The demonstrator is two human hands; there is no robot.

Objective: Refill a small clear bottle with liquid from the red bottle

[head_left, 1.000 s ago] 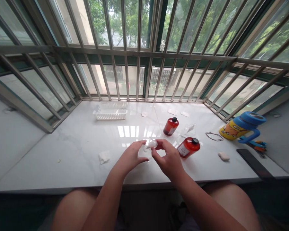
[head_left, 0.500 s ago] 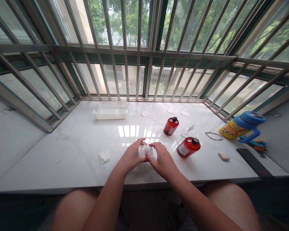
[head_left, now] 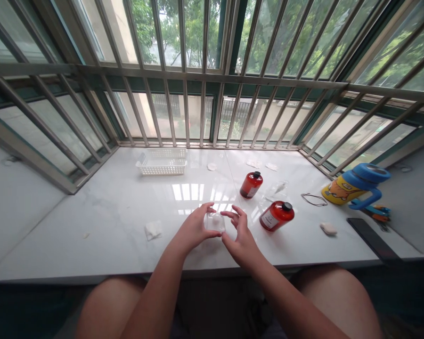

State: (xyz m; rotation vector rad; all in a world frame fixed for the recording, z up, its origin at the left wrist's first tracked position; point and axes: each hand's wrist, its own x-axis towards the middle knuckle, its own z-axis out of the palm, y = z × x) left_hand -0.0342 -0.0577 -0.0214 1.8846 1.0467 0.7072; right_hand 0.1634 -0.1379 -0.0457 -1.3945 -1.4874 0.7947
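A small transparent plastic case (head_left: pixel 215 222) sits low over the white marble sill (head_left: pixel 92 226), with something white and rounded inside it. My left hand (head_left: pixel 198 228) grips the case from the left side. My right hand (head_left: pixel 242 236) stands just to the right, its fingers spread around the case, and I cannot tell whether it touches. A red-orange bottle with a black cap (head_left: pixel 276 216) stands close to the right of that hand. A crumpled white tissue (head_left: pixel 153 230) lies left of my left hand.
A white plastic basket (head_left: pixel 161 162) stands at the back left, below the barred window (head_left: pixel 205 80). Further right are a second red-orange bottle (head_left: pixel 250 185), a thin wire loop (head_left: pixel 313 199), a yellow-and-blue cup (head_left: pixel 355 184), and a dark phone (head_left: pixel 372 239).
My right hand has come away from the case and its fingers have spread. Earlier it pressed the case alongside my left hand. The case has dropped slightly towards me.
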